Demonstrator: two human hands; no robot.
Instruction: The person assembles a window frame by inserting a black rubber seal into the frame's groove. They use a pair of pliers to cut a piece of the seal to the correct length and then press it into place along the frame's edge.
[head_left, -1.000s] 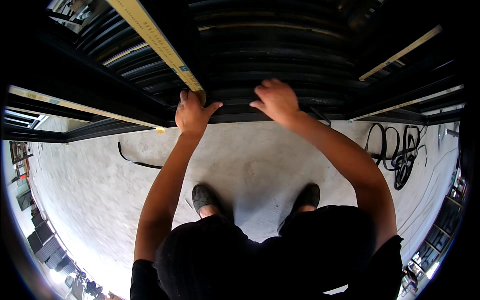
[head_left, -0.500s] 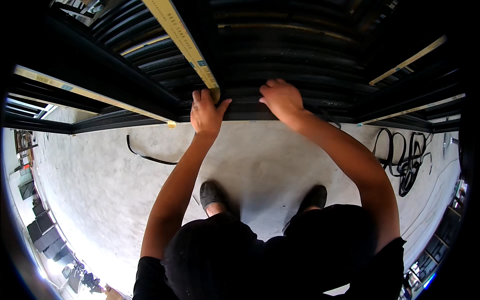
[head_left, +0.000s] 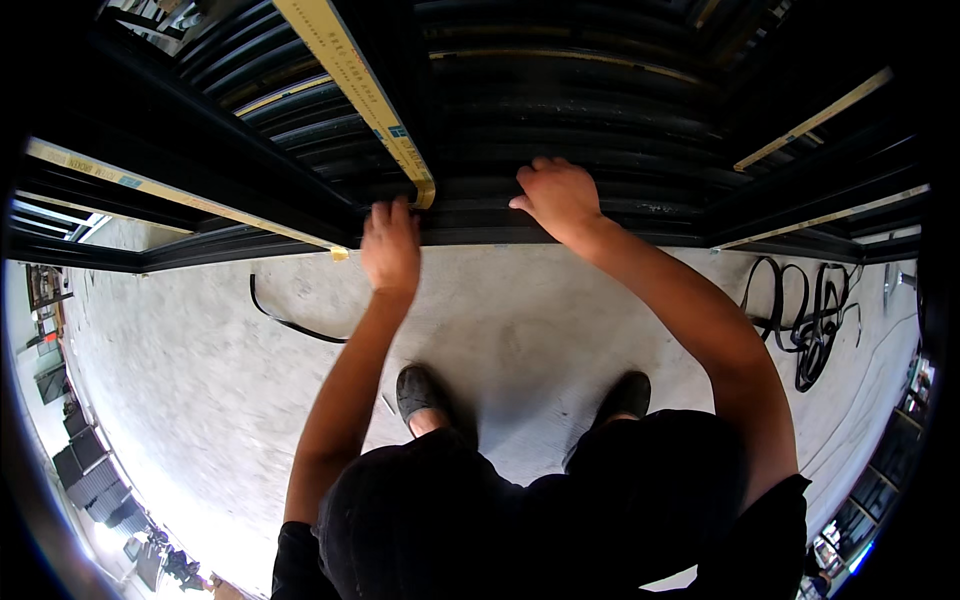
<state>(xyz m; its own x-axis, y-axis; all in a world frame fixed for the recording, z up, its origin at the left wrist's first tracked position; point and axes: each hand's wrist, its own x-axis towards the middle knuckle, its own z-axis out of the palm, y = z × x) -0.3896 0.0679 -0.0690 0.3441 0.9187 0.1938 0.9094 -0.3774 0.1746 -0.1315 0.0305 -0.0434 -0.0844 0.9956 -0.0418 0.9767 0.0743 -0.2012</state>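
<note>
Evidently, the left hand (head_left: 391, 245) had slid along the black profile (head_left: 560, 225), fingers flat. The right hand (head_left: 556, 195) stayed gripping its edge.

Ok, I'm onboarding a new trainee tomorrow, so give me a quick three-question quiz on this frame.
1. True or false: both the left hand and the right hand rest on the stack of black profiles.
2. What lies on the concrete floor at the far right? A) a coil of black strip B) a red bucket C) a ladder
3. Fill in: a yellow-taped bar ends just beside the ____ hand.

Key: 1 true; 2 A; 3 left.
</note>
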